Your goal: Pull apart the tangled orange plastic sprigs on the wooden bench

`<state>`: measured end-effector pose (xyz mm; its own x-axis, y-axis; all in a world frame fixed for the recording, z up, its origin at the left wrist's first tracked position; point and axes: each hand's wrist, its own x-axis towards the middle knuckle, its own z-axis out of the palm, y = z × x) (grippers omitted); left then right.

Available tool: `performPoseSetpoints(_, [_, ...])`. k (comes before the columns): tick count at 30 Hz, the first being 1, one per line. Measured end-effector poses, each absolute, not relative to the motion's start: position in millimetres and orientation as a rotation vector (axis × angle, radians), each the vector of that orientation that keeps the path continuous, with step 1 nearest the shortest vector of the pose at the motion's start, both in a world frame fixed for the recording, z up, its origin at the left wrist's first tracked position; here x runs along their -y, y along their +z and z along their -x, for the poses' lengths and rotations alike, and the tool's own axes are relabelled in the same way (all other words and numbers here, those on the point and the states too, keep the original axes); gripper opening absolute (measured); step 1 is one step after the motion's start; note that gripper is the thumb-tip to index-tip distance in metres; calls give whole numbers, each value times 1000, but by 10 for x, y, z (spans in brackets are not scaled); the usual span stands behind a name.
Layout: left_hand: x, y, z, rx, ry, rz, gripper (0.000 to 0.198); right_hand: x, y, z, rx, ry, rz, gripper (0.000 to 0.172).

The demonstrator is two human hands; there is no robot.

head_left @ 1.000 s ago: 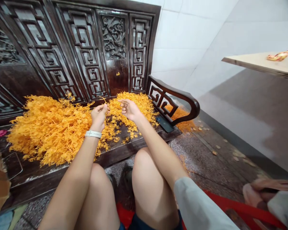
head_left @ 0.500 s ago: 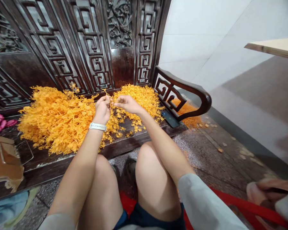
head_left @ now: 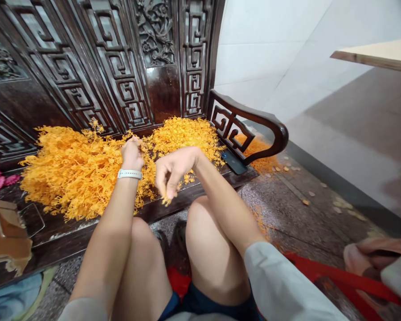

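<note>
right hand (head_left: 172,171) fingers pinching small orange sprig (head_left: 166,200) over worktop (head_left: 87,225) edge; left hand (head_left: 132,154) closed in big orange pile (head_left: 73,171), most unsorted; smaller pile (head_left: 185,133) done.

No readable text, label, brand or number anywhere.

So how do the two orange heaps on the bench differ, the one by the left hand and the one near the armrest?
The left heap is bigger, taller and bushier, with long branching sprigs; the right heap is smaller, flatter and finer, with bits scattered at its edge. The left hand rests at the left heap's edge; the right heap lies beside a dark phone. Both are the same orange.
</note>
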<state>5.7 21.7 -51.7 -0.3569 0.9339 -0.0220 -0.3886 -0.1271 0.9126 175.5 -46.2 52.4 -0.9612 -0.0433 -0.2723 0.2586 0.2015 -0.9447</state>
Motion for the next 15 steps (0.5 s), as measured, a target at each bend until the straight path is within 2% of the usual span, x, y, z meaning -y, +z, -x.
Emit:
performPoseSetpoints(2, [-261, -576, 80, -1135, 1700, -645, 12, 539, 558, -1710, -2228, -1959, -178, 40])
performPoseSetpoints(3, [-268, -595, 131, -1131, 1698, -616, 10, 527, 542, -1703, -2314, -2139, -259, 40])
performPoseSetpoints(6, [-244, -595, 165, -1100, 1664, -624, 7, 306, 364, -1732, -2429, -3043, -887, 36])
performPoseSetpoints(8, [-209, -562, 104, -1094, 1663, -642, 7, 96, 190, -1757, -1996, -3620, -1404, 26])
performPoseSetpoints(9, [-191, -544, 59, -1090, 1655, -664, 7, 7, 107, -1760, -1683, -3770, -1567, 21])
performPoseSetpoints(11, [-155, -513, -35, -1072, 1626, -713, 7, -104, -21, -1744, -1275, -3821, -1761, 13])
performPoseSetpoints(12, [-136, -501, -79, -1059, 1615, -737, 9, -125, -61, -1727, -1262, -3762, -1814, 10])
performPoseSetpoints(15, [-83, -471, -182, -1024, 1609, -778, 15, -90, -100, -1668, -1721, -3464, -1835, 5])
